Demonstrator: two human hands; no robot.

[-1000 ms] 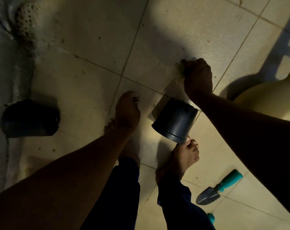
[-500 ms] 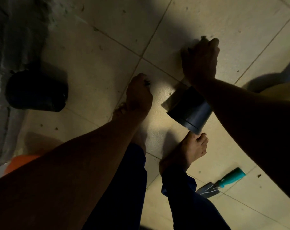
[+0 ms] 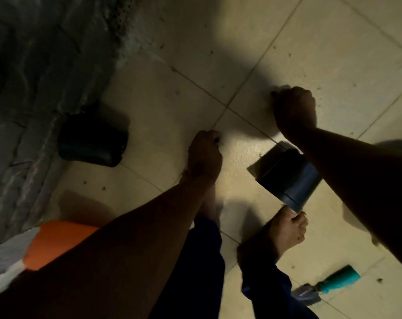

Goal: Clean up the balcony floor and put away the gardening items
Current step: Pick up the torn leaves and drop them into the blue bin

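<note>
My left hand (image 3: 204,155) is down at the tiled floor (image 3: 333,54), fingers curled, pinching a small dark bit of debris (image 3: 216,140) at its fingertips. My right hand (image 3: 295,110) is curled into a fist on the floor farther right, and a dark bit (image 3: 274,94) shows at its far edge. A dark blue plant pot (image 3: 289,180) lies on its side between my right forearm and my right foot (image 3: 285,233). Close to the wall lies a second black pot (image 3: 91,140). A trowel (image 3: 329,285) with a teal handle lies at the lower right.
A rough grey wall (image 3: 29,77) runs along the left. An orange object (image 3: 54,242) on something white sits at the lower left by the wall. Small dark specks of soil are scattered over the tiles. My bare feet stand below the hands.
My right hand had its fingers stretched over the floor half a second ago and is now curled into a fist. My left hand keeps its pinch. The view shifted right, showing more wall.
</note>
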